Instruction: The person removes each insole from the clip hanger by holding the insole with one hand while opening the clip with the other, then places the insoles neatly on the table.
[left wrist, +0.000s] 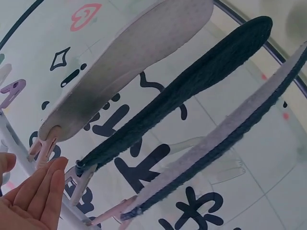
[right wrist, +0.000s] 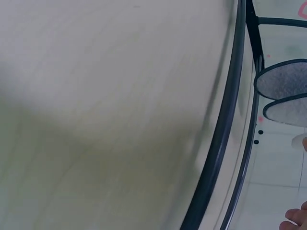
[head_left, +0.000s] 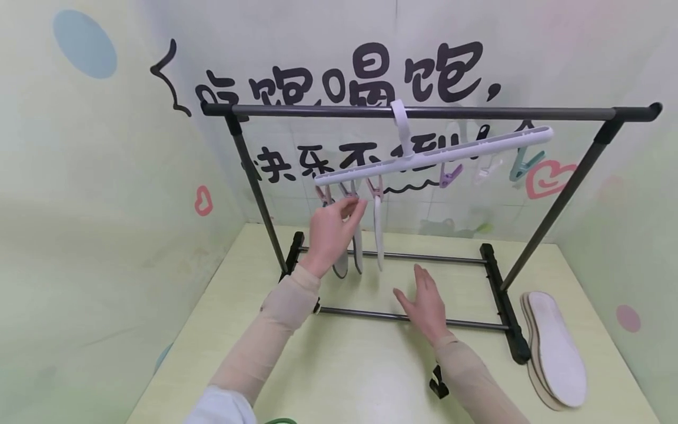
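Note:
Three insoles hang from clips on the left half of a lilac hanger (head_left: 466, 152). In the left wrist view these are a pale insole (left wrist: 129, 62), a dark-faced insole (left wrist: 177, 96) and a light insole with a dark edge (left wrist: 216, 141). Just below the hanger is my left hand (head_left: 329, 234), its fingers extended and thumb apart; its fingertips are right by the pink clip (left wrist: 47, 147) of the pale insole. Lower and to the right, my right hand (head_left: 428, 306) hovers over the rack's front bottom bar, fingers spread and holding nothing.
The hanger hooks over the top bar (head_left: 328, 112) of a dark rack and tilts down to the left. A purple clip (head_left: 450, 175) and a teal clip (head_left: 524, 165) dangle from its right half. Stacked insoles (head_left: 558, 347) lie on the table (head_left: 365, 371) at right.

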A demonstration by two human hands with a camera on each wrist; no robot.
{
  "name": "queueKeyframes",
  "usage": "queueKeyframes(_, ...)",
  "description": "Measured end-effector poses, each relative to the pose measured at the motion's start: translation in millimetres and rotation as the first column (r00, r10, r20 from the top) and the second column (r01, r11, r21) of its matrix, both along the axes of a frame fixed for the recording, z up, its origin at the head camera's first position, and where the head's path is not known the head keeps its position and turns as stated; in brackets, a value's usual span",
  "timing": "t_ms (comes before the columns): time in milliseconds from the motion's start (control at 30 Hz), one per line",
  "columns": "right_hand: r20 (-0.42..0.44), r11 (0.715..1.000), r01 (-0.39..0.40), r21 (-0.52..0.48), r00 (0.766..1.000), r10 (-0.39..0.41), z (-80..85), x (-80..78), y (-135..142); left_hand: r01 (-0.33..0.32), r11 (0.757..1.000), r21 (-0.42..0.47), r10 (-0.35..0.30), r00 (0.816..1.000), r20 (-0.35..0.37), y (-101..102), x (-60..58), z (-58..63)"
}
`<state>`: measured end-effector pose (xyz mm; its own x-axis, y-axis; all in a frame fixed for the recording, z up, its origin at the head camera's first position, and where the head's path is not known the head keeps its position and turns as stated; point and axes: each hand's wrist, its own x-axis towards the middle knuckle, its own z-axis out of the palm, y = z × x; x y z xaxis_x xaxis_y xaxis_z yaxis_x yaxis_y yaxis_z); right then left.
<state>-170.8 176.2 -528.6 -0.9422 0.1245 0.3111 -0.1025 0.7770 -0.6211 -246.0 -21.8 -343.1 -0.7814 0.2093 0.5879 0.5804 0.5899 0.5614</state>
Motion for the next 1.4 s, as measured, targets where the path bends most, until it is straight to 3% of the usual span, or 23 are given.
queueKeyframes(300,-0.008,0.997,-0.077,0.013,0.997,0.077,12.5,-16.5,-20.0,0.017,0.999,0.051,-0.018,1.000,0.017,15.5,-8.4,13.0)
queueKeyframes(467,-0.017,0.993,-0.119,0.017,0.993,0.120,14.9,-25.3,-28.9,-0.050,0.999,0.002,0.050,0.998,0.024,20.8,-11.3,21.4)
queueKeyframes(633,-0.038,0.990,-0.142,0.011,0.989,0.142,16.6,-33.6,-37.4,-0.112,0.988,-0.103,0.118,0.991,0.056,28.5,-15.7,26.2)
queueKeyframes(933,-0.020,0.993,-0.115,-0.004,0.993,0.115,19.5,-37.1,-46.3,-0.158,0.983,-0.089,0.165,0.983,0.082,40.4,-30.6,25.3)
queueKeyframes(1200,-0.083,0.997,-0.076,-0.004,0.994,0.075,19.7,-37.2,-50.5,-0.211,0.971,-0.116,0.220,0.973,0.070,40.9,-30.4,26.5)
queueKeyframes(1400,-0.184,0.999,-0.048,0.014,0.982,0.049,17.5,-35.1,-53.5,-0.218,0.966,-0.140,0.221,0.975,0.001,40.2,-30.6,27.9)
